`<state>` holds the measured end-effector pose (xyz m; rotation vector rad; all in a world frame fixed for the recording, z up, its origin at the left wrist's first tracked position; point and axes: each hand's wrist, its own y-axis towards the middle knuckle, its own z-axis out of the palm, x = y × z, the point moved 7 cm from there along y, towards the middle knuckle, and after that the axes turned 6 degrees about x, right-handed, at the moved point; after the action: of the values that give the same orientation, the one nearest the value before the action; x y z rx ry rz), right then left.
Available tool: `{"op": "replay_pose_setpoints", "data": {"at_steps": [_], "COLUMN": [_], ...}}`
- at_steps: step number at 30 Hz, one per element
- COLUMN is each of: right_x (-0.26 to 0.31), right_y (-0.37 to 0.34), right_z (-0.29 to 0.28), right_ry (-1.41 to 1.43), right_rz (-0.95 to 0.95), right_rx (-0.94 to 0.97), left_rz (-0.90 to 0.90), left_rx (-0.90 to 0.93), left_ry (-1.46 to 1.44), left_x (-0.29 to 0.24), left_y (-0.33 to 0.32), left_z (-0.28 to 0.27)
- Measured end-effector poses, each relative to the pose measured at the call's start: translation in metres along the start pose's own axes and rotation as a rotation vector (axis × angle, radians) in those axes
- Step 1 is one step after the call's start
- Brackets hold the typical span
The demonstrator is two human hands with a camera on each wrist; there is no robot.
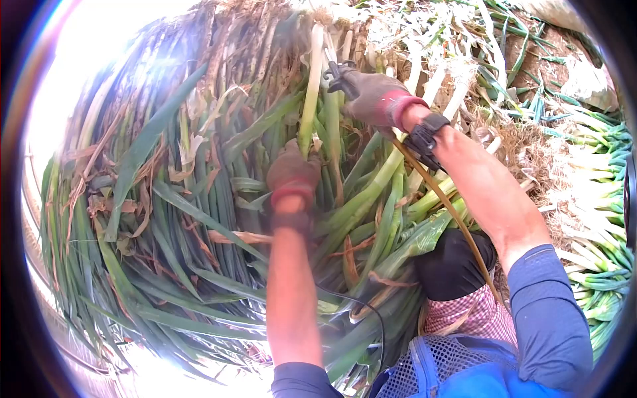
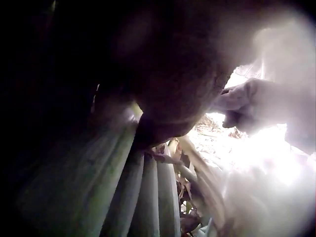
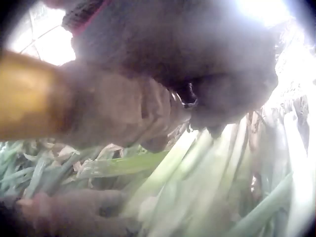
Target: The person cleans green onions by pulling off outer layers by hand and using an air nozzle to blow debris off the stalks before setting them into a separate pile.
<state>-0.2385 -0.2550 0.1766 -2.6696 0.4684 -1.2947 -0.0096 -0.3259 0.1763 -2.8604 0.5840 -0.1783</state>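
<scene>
In the head view my gloved left hand (image 1: 293,174) grips a long green onion (image 1: 312,89) by its green part, with the pale shaft and root end pointing up and away. My gloved right hand (image 1: 379,98) holds a dark air blow gun (image 1: 338,74), its thin metal nozzle close beside the onion's pale shaft. A yellow-brown hose (image 1: 451,209) runs from under the right hand toward my lap; in the right wrist view the hose (image 3: 29,98) is large at the left. The left wrist view is mostly dark, with the glove hiding the grip.
A thick heap of untrimmed green onions (image 1: 219,199) spreads under and left of my hands. Dry roots and peelings (image 1: 531,159) lie to the right, beside a row of cleaned onions (image 1: 600,199). My knee (image 1: 458,265) and a thin black cable (image 1: 379,318) are close below.
</scene>
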Motion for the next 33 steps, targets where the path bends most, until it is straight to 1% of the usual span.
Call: {"op": "replay_pose_setpoints", "data": {"at_steps": [1,3,5,7,8,10,12,13,15,16,17,18,19,20,21,22,23,25,26,27,28,29,30,31,32,33], "right_x": [-0.004,0.004,-0.002,-0.007,-0.014,-0.022,-0.028,-0.028,-0.023,-0.02,-0.019,-0.021,-0.022,-0.024,-0.027,-0.032,-0.029,-0.009,-0.008,-0.002,-0.013,-0.013,-0.013,-0.006,0.0,0.005], "right_y": [-0.008,-0.05,-0.084,-0.117,-0.133,-0.163,-0.184,-0.191,-0.204,-0.209,-0.213,-0.213,-0.211,-0.206,-0.202,-0.201,-0.201,-0.2,-0.19,-0.172,-0.155,-0.148,-0.141,-0.14,-0.139,-0.135], "right_z": [0.0,0.005,0.02,0.037,0.043,0.053,0.05,0.045,0.032,0.03,0.032,0.027,0.022,0.014,0.008,0.013,0.011,0.014,0.012,0.01,0.013,0.014,0.016,0.025,0.029,0.029], "right_ry": [-0.002,0.16,0.155,-0.002,-0.002,0.033,0.017,-0.003,0.019,0.008,-0.003,0.0,-0.002,0.017,0.035,0.008,0.009,0.093,0.066,0.092,0.046,0.023,-0.001,0.051,0.106,0.109], "right_rz": [-0.003,-0.023,-0.085,-0.155,-0.154,-0.233,-0.255,-0.27,-0.279,-0.27,-0.263,-0.278,-0.28,-0.225,-0.172,-0.249,-0.249,-0.298,-0.209,-0.296,-0.178,-0.12,-0.062,-0.188,-0.312,-0.312], "right_rx": [0.0,0.116,0.147,0.184,0.181,0.152,0.137,0.117,0.142,0.206,0.269,0.206,0.206,0.199,0.191,0.154,0.153,0.306,0.289,0.122,0.169,0.194,0.219,0.211,0.203,0.203], "left_rz": [0.001,0.002,0.058,0.092,0.126,0.155,0.186,0.183,0.278,0.342,0.34,0.424,0.508,0.509,0.495,0.481,0.482,0.459,0.441,0.439,0.467,0.493,0.51,0.51,0.385,0.294], "left_rx": [0.009,0.015,-0.016,-0.049,-0.084,-0.126,-0.203,-0.204,-0.24,-0.242,-0.244,-0.194,-0.143,-0.143,-0.045,0.053,0.053,0.108,0.171,0.168,0.121,0.075,0.097,0.096,0.248,0.28], "left_ry": [-0.017,-0.037,-0.043,-0.095,-0.147,-0.163,-0.16,-0.159,-0.177,-0.188,-0.188,-0.203,-0.218,-0.219,-0.206,-0.193,-0.192,-0.417,-0.496,-0.496,-0.479,-0.463,-0.661,-0.659,-0.753,-0.78], "left_x": [0.001,0.003,0.003,0.004,0.004,0.001,-0.003,-0.004,-0.018,-0.027,-0.038,-0.056,-0.074,-0.083,-0.091,-0.098,-0.105,-0.111,-0.112,-0.109,-0.109,-0.108,-0.099,-0.082,-0.059,-0.048], "left_y": [0.001,0.001,0.002,-0.008,-0.015,-0.037,-0.058,-0.064,-0.079,-0.089,-0.101,-0.114,-0.126,-0.134,-0.139,-0.143,-0.15,-0.16,-0.166,-0.161,-0.156,-0.15,-0.136,-0.118,-0.097,-0.086], "left_z": [0.0,0.002,0.006,0.012,0.013,0.017,0.026,0.034,0.04,0.046,0.046,0.049,0.052,0.055,0.066,0.076,0.079,0.077,0.067,0.063,0.056,0.051,0.058,0.064,0.075,0.063]}}
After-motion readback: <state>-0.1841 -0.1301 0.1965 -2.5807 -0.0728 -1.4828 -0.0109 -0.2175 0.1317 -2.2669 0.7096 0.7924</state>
